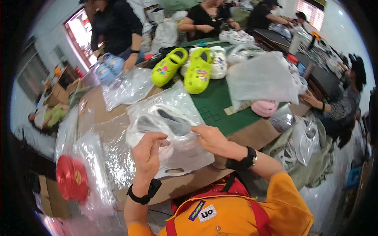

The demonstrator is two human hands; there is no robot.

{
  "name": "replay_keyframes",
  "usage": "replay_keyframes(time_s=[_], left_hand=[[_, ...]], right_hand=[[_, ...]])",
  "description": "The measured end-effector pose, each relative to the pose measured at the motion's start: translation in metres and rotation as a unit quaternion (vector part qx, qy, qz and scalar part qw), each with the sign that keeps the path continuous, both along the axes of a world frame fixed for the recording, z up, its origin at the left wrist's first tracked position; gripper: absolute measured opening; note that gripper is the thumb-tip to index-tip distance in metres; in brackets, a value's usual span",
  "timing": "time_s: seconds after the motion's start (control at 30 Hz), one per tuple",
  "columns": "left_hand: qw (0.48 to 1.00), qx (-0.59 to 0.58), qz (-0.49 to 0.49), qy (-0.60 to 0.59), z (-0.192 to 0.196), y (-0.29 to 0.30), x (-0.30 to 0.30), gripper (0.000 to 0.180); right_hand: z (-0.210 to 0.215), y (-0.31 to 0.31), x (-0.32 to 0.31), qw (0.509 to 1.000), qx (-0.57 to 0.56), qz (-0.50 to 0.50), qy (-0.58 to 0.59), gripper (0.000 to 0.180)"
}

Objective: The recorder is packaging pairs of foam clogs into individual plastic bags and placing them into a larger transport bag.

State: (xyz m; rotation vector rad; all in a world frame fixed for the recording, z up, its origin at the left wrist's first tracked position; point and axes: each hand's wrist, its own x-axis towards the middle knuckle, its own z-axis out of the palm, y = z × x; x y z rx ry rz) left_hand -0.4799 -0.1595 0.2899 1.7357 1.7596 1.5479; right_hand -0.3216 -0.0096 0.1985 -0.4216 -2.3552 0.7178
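Left hand: I see my left hand (147, 151) curled over the near edge of the clear plastic bag (173, 133), fingers closed on the film.
Right hand: my right hand (210, 137) pinches the same bag from the right, fingers narrow and gripping the plastic.
The bag: it sits between my hands over the near edge of the table, with pale clogs (165, 126) inside, blurred through the film.
Crowding ahead: two lime-green clogs (185, 67) lie further up the table, white clogs (217, 61) touching them on the right.
Right side: a loose plastic bag (262, 76) stands up past the green mat, a pink clog (264, 107) just under it.
Left side: more loose bags (126, 88) lie on the table, and a bagged red clog (72, 179) lies at my lower left.
Surface: brown table (252, 133) with a dark green cutting mat (214, 104) across its middle.
Room: other people stand and sit around the table; one person's hand (129, 63) rests near light blue clogs (107, 67).
Edges: the table's near edge runs just under the bag, touching my orange shirt area.
Open room: bare mat right of my right hand; elsewhere the bags press close.
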Motion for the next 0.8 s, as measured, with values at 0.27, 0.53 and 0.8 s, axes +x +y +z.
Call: replay_keyframes(time_s=[0.27, 0.53, 0.8], left_hand=[[0.986, -0.004, 0.031, 0.163, -0.023, 0.024, 0.008, 0.019], [0.985, -0.082, 0.033, 0.146, -0.012, 0.021, 0.001, 0.009], [0.959, -0.047, 0.03, 0.279, 0.0, 0.04, 0.01, 0.009]], right_hand=[[0.053, -0.013, -0.007, 0.982, -0.169, 0.07, -0.042, 0.078], [0.045, -0.001, -0.026, 0.957, -0.129, 0.258, -0.027, 0.086], [0.037, 0.003, -0.046, 0.942, -0.214, 0.237, 0.108, 0.029]])
